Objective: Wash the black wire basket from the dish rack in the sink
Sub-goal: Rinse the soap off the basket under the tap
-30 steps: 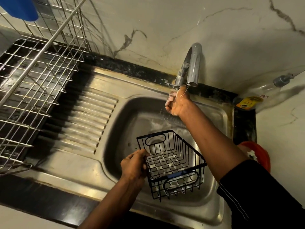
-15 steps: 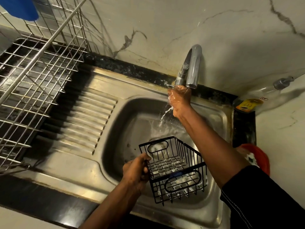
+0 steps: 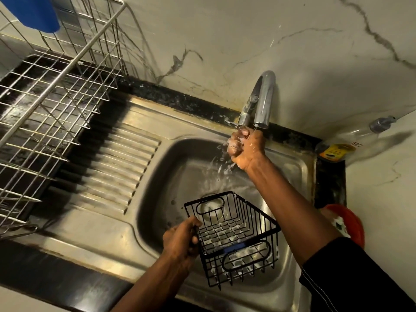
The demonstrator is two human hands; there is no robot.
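Observation:
The black wire basket (image 3: pixel 234 233) hangs tilted over the near side of the steel sink (image 3: pixel 155 190), with white foam on its bottom wires. My left hand (image 3: pixel 181 238) grips its left rim. My right hand (image 3: pixel 245 149) is apart from the basket, up under the spout of the chrome faucet (image 3: pixel 263 102). Its fingers are curled into a fist with foam on them, and I see nothing held in it. Water runs over that hand and splashes into the basin.
A silver wire dish rack (image 3: pixel 45 104) stands at the left beside the ribbed drainboard (image 3: pixel 108 167), with a blue item (image 3: pixel 33 12) in it. A clear pump bottle (image 3: pixel 351 140) lies at the back right corner. A red object (image 3: pixel 351 224) sits right of the sink.
My right hand has gone from the faucet's lever to under the spout, and water now flows over it. The basket in my left hand has dropped slightly toward me.

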